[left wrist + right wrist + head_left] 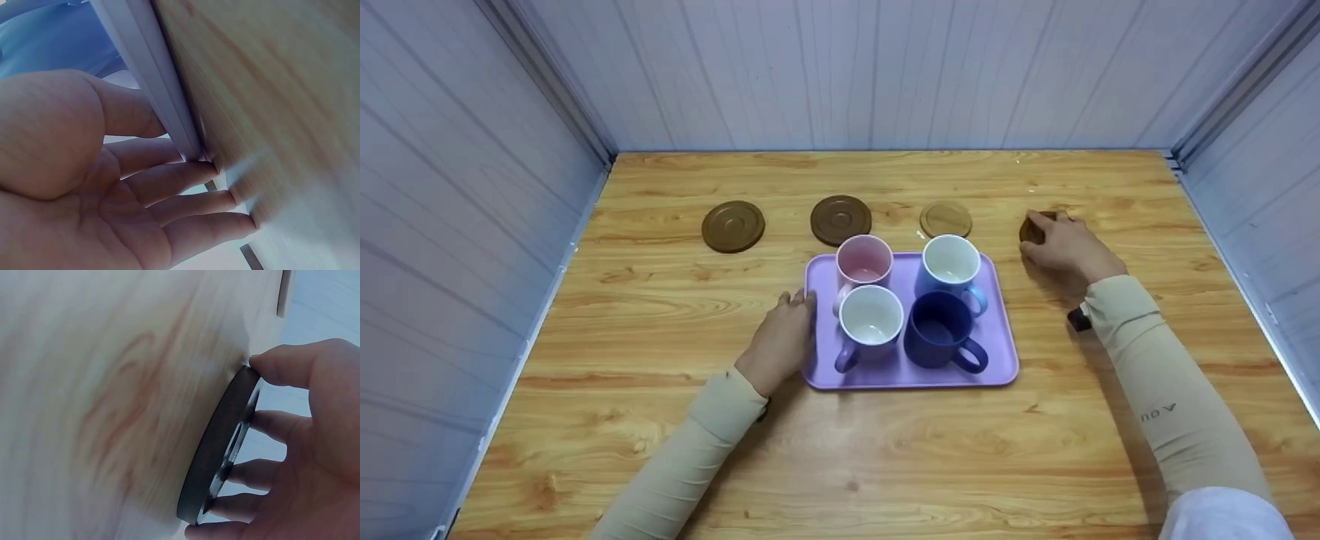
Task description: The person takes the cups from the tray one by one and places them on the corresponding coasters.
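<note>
My left hand (781, 337) rests at the left edge of a lilac tray (997, 322). In the left wrist view its thumb touches the tray's side, while the extended fingertips (244, 222) meet the tabletop. Standing on the tray are a pink mug (864, 262), a light-blue mug (951, 262), a white-lined mug with a purple handle (847, 355) and a navy mug (930, 351). At the right, my right hand (1069, 247) grips a dark brown round coaster (216, 444) by its rim, with thumb and little finger at opposite sides. The coaster lies close against the table, partly covered by that hand.
Along the back of the wooden table (870, 465) lie a brown coaster (733, 226), a darker brown coaster (841, 220) and a smaller light wood coaster (946, 220). The pink and light-blue mugs stand just in front of two of them. Pale panel walls (840, 75) enclose the back and sides.
</note>
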### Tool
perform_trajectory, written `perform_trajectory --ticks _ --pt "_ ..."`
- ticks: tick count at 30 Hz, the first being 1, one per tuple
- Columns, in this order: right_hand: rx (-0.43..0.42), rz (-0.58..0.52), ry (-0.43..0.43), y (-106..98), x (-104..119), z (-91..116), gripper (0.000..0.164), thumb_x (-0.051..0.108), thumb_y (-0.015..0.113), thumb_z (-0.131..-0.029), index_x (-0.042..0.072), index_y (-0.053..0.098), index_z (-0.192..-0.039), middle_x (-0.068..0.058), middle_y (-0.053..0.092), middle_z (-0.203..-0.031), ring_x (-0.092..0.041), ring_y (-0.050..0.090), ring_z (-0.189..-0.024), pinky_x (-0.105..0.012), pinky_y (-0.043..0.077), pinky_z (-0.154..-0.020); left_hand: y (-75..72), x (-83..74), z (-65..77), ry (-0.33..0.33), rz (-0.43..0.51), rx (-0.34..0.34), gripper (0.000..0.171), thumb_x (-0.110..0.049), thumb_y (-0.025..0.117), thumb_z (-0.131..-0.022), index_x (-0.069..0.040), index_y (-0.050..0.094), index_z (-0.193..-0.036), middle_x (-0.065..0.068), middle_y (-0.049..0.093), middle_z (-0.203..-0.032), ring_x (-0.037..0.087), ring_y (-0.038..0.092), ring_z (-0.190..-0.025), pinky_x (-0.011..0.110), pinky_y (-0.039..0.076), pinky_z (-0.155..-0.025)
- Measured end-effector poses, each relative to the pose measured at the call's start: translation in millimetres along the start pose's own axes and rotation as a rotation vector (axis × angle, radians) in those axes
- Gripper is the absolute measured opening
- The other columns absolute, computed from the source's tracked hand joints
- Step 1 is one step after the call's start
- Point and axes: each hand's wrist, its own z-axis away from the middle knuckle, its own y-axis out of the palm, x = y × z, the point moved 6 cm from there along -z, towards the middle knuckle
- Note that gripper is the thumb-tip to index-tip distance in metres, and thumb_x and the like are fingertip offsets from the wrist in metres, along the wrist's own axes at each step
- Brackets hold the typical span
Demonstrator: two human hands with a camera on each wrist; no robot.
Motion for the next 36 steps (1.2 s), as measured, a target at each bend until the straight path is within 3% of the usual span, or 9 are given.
perform_trajectory --ticks 7,12,17,36 --pt "-0.008 0.016 0.003 -5 4 -12 0.080 0.050 0.045 -0.104 0.016 0.010 -0.168 -0.046 0.001 -0.161 -0.069 0.006 -0.144 -0.082 0.023 -0.109 0.2 0.0 -0.2 -0.007 0.007 0.003 0.044 0.003 0.054 -0.099 0.014 0.053 -0.141 0.032 0.054 -0.146 0.060 0.053 -0.127 0.061 0.047 -0.106" --pt "-0.023 0.027 -0.008 -8 7 -20 0.080 0.049 0.046 -0.104 0.014 0.012 -0.167 -0.046 0.005 -0.160 -0.070 0.013 -0.142 -0.081 0.026 -0.108 -0.1 -1.1 0.1 -0.011 -0.002 0.005 0.042 0.003 0.053 -0.100 0.014 0.054 -0.141 0.032 0.055 -0.145 0.058 0.054 -0.126 0.061 0.048 -0.105" --pt "0.008 -0.006 0.011 -8 8 -27 0.081 0.051 0.045 -0.104 0.017 0.009 -0.168 -0.043 0.000 -0.162 -0.066 0.008 -0.146 -0.081 0.024 -0.109 0.1 -1.4 0.5 -0.014 -0.013 0.007 0.043 0.004 0.053 -0.099 0.013 0.054 -0.141 0.029 0.057 -0.144 0.056 0.056 -0.124 0.060 0.051 -0.102" --pt "0.001 -0.063 0.026 -10 9 -33 0.083 0.051 0.046 -0.103 0.021 0.005 -0.168 -0.039 -0.005 -0.165 -0.064 0.002 -0.147 -0.082 0.023 -0.109 3.2 2.8 -1.0 -0.066 0.006 0.061 0.046 -0.003 0.051 -0.103 0.010 0.050 -0.146 0.030 0.049 -0.151 0.058 0.047 -0.134 0.062 0.044 -0.109"
